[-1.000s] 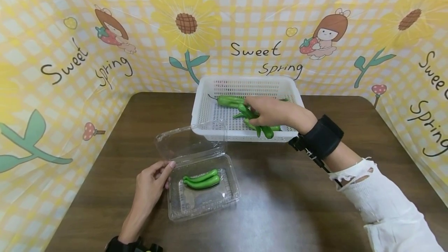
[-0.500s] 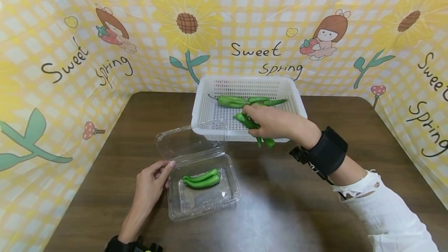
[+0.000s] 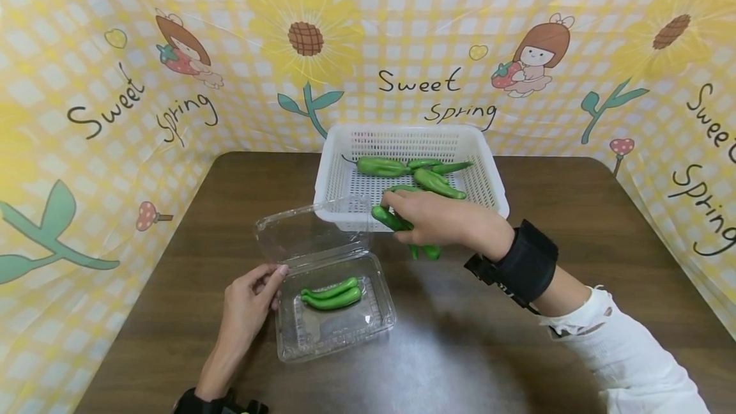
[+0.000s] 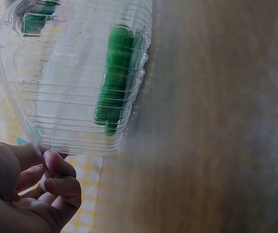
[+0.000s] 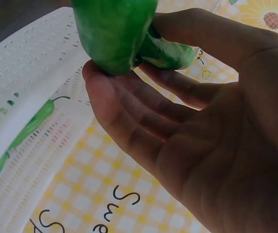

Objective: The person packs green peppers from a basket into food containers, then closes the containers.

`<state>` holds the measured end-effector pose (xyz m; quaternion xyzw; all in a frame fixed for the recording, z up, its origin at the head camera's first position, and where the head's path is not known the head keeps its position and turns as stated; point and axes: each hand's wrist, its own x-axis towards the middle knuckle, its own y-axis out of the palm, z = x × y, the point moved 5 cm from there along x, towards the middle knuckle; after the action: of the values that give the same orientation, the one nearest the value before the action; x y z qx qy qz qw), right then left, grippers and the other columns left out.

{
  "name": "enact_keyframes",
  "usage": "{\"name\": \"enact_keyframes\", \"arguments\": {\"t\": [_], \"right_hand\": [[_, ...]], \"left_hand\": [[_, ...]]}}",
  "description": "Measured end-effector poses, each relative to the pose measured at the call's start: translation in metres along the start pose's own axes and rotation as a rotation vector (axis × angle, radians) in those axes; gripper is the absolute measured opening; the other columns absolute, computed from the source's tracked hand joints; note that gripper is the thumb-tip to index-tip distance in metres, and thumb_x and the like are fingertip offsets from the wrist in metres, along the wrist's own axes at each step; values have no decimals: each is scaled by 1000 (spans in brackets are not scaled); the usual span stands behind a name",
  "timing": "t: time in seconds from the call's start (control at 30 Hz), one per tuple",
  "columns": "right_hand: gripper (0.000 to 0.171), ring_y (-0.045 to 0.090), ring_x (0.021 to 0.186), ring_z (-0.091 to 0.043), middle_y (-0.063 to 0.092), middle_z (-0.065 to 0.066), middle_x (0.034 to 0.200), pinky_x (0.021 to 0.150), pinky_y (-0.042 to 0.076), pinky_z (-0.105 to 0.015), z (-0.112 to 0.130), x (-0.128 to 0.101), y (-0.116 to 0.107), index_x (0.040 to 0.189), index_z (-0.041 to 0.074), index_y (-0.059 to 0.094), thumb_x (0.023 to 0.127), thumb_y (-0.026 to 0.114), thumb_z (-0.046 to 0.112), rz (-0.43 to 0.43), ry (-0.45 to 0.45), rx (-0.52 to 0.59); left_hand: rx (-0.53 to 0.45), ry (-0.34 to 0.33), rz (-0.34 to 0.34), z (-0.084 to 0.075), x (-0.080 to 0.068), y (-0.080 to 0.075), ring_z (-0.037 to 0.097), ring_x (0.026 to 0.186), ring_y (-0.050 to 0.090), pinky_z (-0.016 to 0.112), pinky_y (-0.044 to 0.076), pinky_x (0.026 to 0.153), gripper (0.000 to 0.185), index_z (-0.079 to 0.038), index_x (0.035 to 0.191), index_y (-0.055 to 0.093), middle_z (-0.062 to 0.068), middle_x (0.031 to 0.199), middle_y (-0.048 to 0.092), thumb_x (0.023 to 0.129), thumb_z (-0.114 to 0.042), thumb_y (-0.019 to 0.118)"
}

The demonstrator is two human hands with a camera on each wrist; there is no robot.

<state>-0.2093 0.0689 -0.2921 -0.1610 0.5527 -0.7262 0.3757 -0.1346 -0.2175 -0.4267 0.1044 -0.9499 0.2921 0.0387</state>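
Note:
My right hand (image 3: 448, 219) grips several green peppers (image 3: 388, 218) over the front rim of the white perforated basket (image 3: 489, 174). In the right wrist view, the fingertips support one large pepper (image 5: 112, 34) and a thinner one beside it. Several more peppers (image 3: 438, 184) lie inside the basket. On the table, the clear plastic clamshell container (image 3: 310, 340) stands with its lid (image 3: 305, 229) raised. Two slim green peppers (image 3: 333, 303) lie side by side in its base. My left hand (image 3: 247, 305) pinches the container's left edge near the hinge, thumb on top.
The brown wooden table (image 3: 471, 337) extends in front of the basket and to both sides. A yellow checked cloth (image 3: 368, 30) with printed flowers encloses the back and sides. The raised lid stands close to the basket's front left corner.
My right hand has drawn the gripped peppers toward the basket's front rim and slightly left. Another pepper left inside the basket is now uncovered. My left hand and the container have stayed still.

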Motion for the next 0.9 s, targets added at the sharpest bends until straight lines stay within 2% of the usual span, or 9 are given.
{"name": "enact_keyframes", "arguments": {"t": [0.4,0.73,0.83,0.9], "right_hand": [[32,55,84,-14,55,-1,99,71,49,-26,17,5,11,119,11,50,95,68,21,23,-39,-27],[37,53,81,-16,53,-5,103,69,48,-28,34,11,22,127,7,47,96,65,17,55,-111,-35],[40,56,83,-16,54,-6,108,72,50,-29,39,13,26,132,7,45,98,63,17,88,-114,-12],[45,59,90,-16,55,-8,116,78,51,-30,43,14,29,137,7,43,98,63,18,102,-115,-8]], "left_hand": [[8,6,-6,0,0,0,11,49,56,21,44,47,26,-9,96,74,6,63,61,98,-32,63],[13,25,-16,-1,-1,0,14,48,55,21,41,45,24,-11,93,74,4,60,59,98,-32,63],[11,19,-17,-2,-1,0,12,48,55,21,41,45,24,-10,93,74,4,60,59,98,-32,64],[8,13,-18,-2,-1,0,12,48,54,21,41,45,25,-10,93,73,5,60,59,98,-32,64]]}}
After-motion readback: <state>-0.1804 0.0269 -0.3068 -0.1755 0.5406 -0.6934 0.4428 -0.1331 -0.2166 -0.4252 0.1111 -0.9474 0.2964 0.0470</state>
